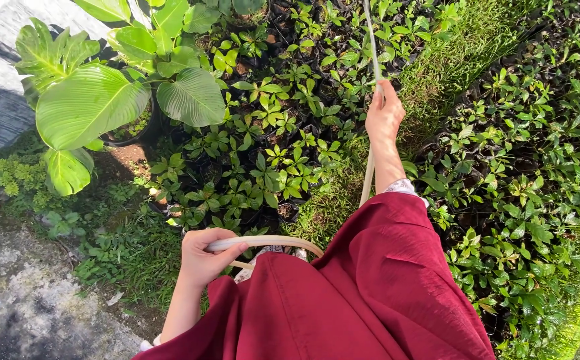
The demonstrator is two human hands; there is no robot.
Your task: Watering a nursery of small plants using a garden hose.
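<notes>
Head view: watering seedlings [283,127], right hand [384,117] grips the hose [372,47], left hand [203,257] clasps its slack; next needs careful aiming.

Bright, sharp sunlight; deep shadows between leaves.

Left hand: the left hand [203,257] is curling around a bent piece of pale hose [273,242], near the red clothes [363,293].
Right hand: the right hand [384,115] is reaching out and gripping the same hose higher up, where it is running straight toward the top.
Plants: little green seedlings [270,147] are sitting in dark bags under both hands.
Big plant: a big-leaf plant [90,100] is growing in a black pot [144,130] on the left.
Ground: grass [456,60] is showing between the plants, and grey pavement [16,300] is lying at the left.
</notes>
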